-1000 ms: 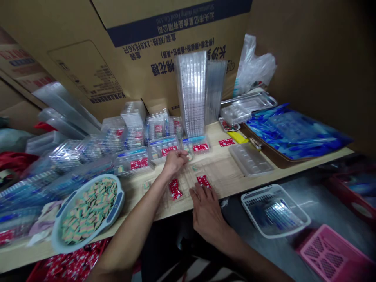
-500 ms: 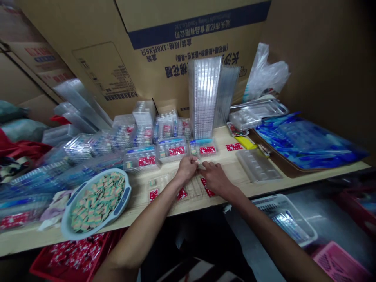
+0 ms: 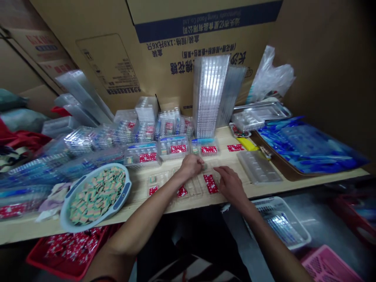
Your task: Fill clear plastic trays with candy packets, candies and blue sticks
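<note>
My left hand (image 3: 191, 165) is curled closed over the far edge of the clear plastic trays (image 3: 192, 185) lying flat on the wooden bench (image 3: 229, 162); what its fingers pinch is too small to make out. My right hand (image 3: 230, 183) rests fingers-down on the right tray, just beside a red patterned card (image 3: 210, 183). Two more red cards (image 3: 182, 192) sit in the trays to the left. A pale blue basin of striped sweets (image 3: 95, 196) stands at my left.
Filled clear packs (image 3: 172, 147) line the back, with a tall stack of empty trays (image 3: 210, 94) against big cardboard boxes (image 3: 176, 43). An empty tray (image 3: 258, 166) and blue bags (image 3: 308, 145) lie right. A white basket (image 3: 282, 223) and pink crate (image 3: 331, 266) sit below.
My right hand went forward to meet the left at the tray's far edge, then drew back to the right. The left hand stayed curled at that edge. The view shifted slightly.
</note>
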Tool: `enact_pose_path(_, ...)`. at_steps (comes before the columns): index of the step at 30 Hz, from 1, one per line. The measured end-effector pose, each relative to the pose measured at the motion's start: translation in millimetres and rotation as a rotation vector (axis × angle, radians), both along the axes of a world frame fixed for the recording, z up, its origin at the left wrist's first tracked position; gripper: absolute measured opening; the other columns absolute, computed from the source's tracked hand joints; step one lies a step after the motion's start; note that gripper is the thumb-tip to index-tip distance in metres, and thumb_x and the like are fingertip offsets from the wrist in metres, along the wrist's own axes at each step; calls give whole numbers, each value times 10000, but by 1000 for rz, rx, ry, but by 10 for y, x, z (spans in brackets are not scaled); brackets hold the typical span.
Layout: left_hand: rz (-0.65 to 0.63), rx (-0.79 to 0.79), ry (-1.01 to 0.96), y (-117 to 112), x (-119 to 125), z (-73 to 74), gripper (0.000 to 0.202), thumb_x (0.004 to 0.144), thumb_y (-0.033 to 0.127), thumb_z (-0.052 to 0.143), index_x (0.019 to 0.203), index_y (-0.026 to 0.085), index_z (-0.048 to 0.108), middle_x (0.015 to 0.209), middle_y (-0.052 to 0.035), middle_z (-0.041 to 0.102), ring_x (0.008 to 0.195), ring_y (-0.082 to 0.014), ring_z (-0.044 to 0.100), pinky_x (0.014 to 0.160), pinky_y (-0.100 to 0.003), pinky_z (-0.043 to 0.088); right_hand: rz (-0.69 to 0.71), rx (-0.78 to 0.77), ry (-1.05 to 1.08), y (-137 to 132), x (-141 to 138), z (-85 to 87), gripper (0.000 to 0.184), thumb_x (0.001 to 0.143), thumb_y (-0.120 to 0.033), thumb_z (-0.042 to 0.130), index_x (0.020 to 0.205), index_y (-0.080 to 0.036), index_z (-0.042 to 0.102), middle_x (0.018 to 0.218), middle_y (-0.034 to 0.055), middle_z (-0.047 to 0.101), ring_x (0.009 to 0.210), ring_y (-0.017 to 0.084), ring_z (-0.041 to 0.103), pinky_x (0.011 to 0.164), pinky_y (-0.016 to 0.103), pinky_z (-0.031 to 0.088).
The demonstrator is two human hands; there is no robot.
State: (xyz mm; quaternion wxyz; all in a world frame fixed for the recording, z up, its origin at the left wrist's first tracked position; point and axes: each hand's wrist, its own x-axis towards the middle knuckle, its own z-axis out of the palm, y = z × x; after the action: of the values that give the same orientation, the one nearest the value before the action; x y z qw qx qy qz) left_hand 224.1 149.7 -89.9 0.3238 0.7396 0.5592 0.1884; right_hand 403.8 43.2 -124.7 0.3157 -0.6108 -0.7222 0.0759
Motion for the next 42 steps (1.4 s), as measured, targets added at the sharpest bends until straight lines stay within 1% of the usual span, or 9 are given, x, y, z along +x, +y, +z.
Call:
enact_pose_path(4,-128,147,137,11,117,39,237,722,74,655,896,166,787,805,-60,743,799,-210,666,806,-307,515,-31,51,4,-96,-29,-104,504,802,-4,424,1213,-160,671,1216,128,651,1151,253,583,963,403,467)
enact_pose_path(8,-177,164,180,21,168,28,204,695,32,635,774,157,776,823,-88,738,836,-223,669,828,-316,515,-48,48,-43,-128,-78,-121,499,783,-1,443,1196,-150,679,1228,145,635,1152,262,566,960,407,455)
enact_pose_path(15,-242,237,261,-8,154,-6,263,725,15,588,883,136,759,909,-114,719,878,-235,648,821,-333,502,-51,32,-51,-186,-145,-112,477,778,1,444,1161,-157,681,1236,145,621,1182,263,545,993,414,436)
enact_pose_path(21,-371,336,349,-143,32,55,191,805,53,566,869,142,722,1004,-127,674,960,-246,592,848,-359,467,-92,193,380,-228,-67,-180,411,896,-108,380,1214,-184,631,1264,135,608,1206,235,572,1048,437,461)
enact_pose_path(26,-578,494,545,-260,-41,55,226,924,111,483,1001,148,692,1090,-136,665,1069,-279,542,925,-420,438,-231,85,671,-249,45,-202,313,921,-253,421,1157,-190,618,1164,113,653,1085,234,625,970,419,515)
enact_pose_path(32,-434,418,497,-412,-102,175,376,884,81,502,1219,156,656,1263,-129,663,1202,-276,545,1033,-425,430,-233,55,646,-248,36,-225,339,927,-287,426,1199,-189,603,1144,109,659,1040,230,636,963,420,513)
enact_pose_path(36,-138,441,439,-874,-576,250,544,883,86,497,1408,207,567,1476,-101,561,1351,-272,486,1103,-437,407,-176,106,505,-310,43,-192,388,966,-284,411,1302,-200,585,1267,133,603,1181,258,579,1035,476,472)
enact_pose_path(39,42,420,539,-1289,-1077,193,511,971,332,524,1469,217,525,1541,-125,495,1437,-337,408,1139,-510,376,-107,88,218,-358,19,-140,461,991,-305,413,1428,-209,521,1468,168,464,1363,312,443,1111,563,382)
enact_pose_path(42,21,345,637,-1567,-1454,41,819,885,619,612,1575,253,365,1645,-142,321,1525,-409,239,1172,-588,313,-18,11,-73,-365,-54,-97,477,1007,-321,428,1474,-251,499,1608,168,304,1469,385,299,1094,630,359)
